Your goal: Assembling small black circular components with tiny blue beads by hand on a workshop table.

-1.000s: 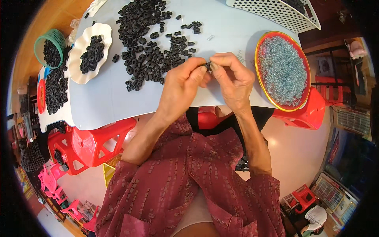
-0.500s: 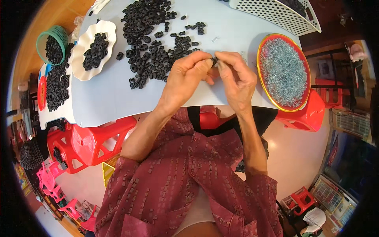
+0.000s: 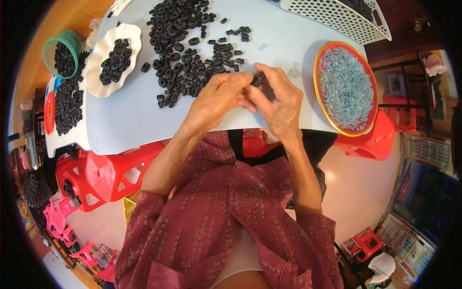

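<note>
Bare table (image 3: pixel 139 115) left of hands; black rings (image 3: pixel 185 58) crowd ahead.

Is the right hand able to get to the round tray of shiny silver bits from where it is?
Probably yes. The right hand is beside the tray, bare table between them, but it is pinching a small black piece.

Both hands meet over the white table (image 3: pixel 134 115): the left hand (image 3: pixel 216 98) and the right hand (image 3: pixel 281 103) pinch one small black ring (image 3: pixel 257 79) between their fingertips. Just beyond them lies a loose heap of black rings (image 3: pixel 185 43). A white scalloped plate (image 3: pixel 98 72) with more rings sits to the left, a red-rimmed round tray (image 3: pixel 320 65) of silvery bits to the right
</note>
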`<action>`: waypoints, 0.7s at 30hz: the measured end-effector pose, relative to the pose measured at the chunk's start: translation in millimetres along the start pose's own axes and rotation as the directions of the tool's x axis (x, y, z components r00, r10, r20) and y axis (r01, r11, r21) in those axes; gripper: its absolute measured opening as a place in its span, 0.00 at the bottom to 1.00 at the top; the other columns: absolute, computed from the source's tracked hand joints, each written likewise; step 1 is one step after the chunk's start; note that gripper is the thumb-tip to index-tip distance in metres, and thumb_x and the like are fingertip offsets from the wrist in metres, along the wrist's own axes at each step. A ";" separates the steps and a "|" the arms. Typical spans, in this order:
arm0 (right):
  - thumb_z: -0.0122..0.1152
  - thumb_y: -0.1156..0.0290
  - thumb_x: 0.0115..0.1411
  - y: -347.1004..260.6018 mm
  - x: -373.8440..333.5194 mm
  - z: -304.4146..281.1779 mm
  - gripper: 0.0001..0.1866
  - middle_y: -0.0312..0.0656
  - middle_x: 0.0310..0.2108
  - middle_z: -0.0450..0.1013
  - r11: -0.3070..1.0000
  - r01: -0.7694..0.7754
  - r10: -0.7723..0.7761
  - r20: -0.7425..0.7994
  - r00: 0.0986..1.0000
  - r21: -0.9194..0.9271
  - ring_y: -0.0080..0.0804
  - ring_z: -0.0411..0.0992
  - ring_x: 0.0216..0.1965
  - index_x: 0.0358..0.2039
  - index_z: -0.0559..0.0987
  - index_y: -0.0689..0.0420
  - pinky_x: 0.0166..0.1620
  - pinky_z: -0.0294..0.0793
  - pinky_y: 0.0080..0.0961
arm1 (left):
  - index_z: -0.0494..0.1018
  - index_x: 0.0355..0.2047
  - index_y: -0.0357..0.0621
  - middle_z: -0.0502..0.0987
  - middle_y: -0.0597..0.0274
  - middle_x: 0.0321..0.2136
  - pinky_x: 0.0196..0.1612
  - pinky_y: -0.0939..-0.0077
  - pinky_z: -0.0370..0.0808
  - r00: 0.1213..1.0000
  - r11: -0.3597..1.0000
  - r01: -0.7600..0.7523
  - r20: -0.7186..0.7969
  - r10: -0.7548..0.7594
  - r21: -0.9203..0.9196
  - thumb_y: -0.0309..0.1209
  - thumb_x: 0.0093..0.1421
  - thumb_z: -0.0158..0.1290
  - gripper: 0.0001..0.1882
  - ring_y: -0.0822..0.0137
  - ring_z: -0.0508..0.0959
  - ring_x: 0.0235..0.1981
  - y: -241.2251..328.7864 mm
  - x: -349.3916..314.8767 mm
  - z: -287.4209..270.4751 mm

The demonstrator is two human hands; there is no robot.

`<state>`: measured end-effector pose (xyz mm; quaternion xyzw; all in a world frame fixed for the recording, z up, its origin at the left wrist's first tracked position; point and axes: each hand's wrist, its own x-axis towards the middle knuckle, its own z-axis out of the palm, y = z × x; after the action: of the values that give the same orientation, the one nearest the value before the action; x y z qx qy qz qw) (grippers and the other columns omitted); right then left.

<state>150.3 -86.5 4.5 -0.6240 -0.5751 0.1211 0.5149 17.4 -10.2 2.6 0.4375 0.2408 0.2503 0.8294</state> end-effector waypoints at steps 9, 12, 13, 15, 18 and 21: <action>0.64 0.80 0.48 0.9 2.7 1.3 0.16 0.46 0.32 0.72 0.979 0.183 -0.185 -0.012 0.983 -0.089 0.33 0.71 0.26 0.39 0.74 0.64 0.28 0.72 0.27 | 0.72 0.28 0.37 0.73 0.67 0.26 0.36 0.78 0.73 1.000 0.996 0.005 -0.018 -0.004 0.094 0.34 0.64 0.42 0.14 0.76 0.72 0.29 0.3 0.5 2.5; 0.63 0.80 0.47 1.0 0.2 1.1 0.17 0.45 0.32 0.72 0.982 0.164 -0.167 -0.023 0.986 -0.097 0.33 0.71 0.25 0.40 0.74 0.63 0.27 0.72 0.27 | 0.71 0.27 0.38 0.72 0.68 0.27 0.39 0.76 0.73 1.000 0.995 0.015 -0.001 -0.015 0.101 0.33 0.65 0.42 0.14 0.77 0.72 0.30 2.2 1.1 4.0; 0.63 0.81 0.47 0.4 -0.4 1.4 0.17 0.45 0.32 0.72 0.991 0.119 -0.121 -0.032 0.992 -0.055 0.33 0.72 0.26 0.40 0.74 0.64 0.27 0.72 0.26 | 0.71 0.27 0.39 0.71 0.69 0.26 0.38 0.77 0.73 0.999 0.995 0.037 -0.017 -0.035 0.095 0.32 0.65 0.42 0.13 0.78 0.72 0.30 2.9 1.6 4.9; 0.63 0.81 0.47 -2.9 -0.4 1.1 0.18 0.45 0.32 0.72 0.997 0.076 -0.077 -0.038 0.996 -0.011 0.33 0.72 0.26 0.41 0.74 0.64 0.27 0.72 0.26 | 0.71 0.26 0.39 0.71 0.69 0.26 0.38 0.77 0.73 1.000 0.995 0.012 0.000 -0.012 0.100 0.32 0.65 0.41 0.13 0.78 0.71 0.29 2.1 3.0 4.0; 0.62 0.82 0.47 -7.6 1.5 0.1 0.18 0.45 0.33 0.72 0.996 -0.027 0.029 -0.024 0.999 0.082 0.32 0.72 0.27 0.41 0.75 0.64 0.28 0.73 0.24 | 0.70 0.26 0.39 0.71 0.69 0.25 0.38 0.78 0.73 1.000 0.993 0.006 -0.006 -0.006 0.118 0.32 0.64 0.42 0.13 0.79 0.71 0.28 5.6 3.9 7.1; 0.62 0.83 0.47 -4.7 3.3 0.3 0.18 0.45 0.33 0.72 0.996 -0.025 0.028 -0.032 0.999 0.091 0.31 0.73 0.27 0.41 0.75 0.64 0.27 0.73 0.23 | 0.71 0.27 0.38 0.71 0.69 0.25 0.37 0.80 0.72 0.999 0.986 0.030 -0.039 -0.023 0.164 0.32 0.64 0.42 0.13 0.79 0.70 0.28 13.6 3.7 12.0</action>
<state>148.3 -84.5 9.5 -0.6095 -0.5522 0.1437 0.5504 24.9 -8.4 19.4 0.4966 0.2817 0.2265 0.7891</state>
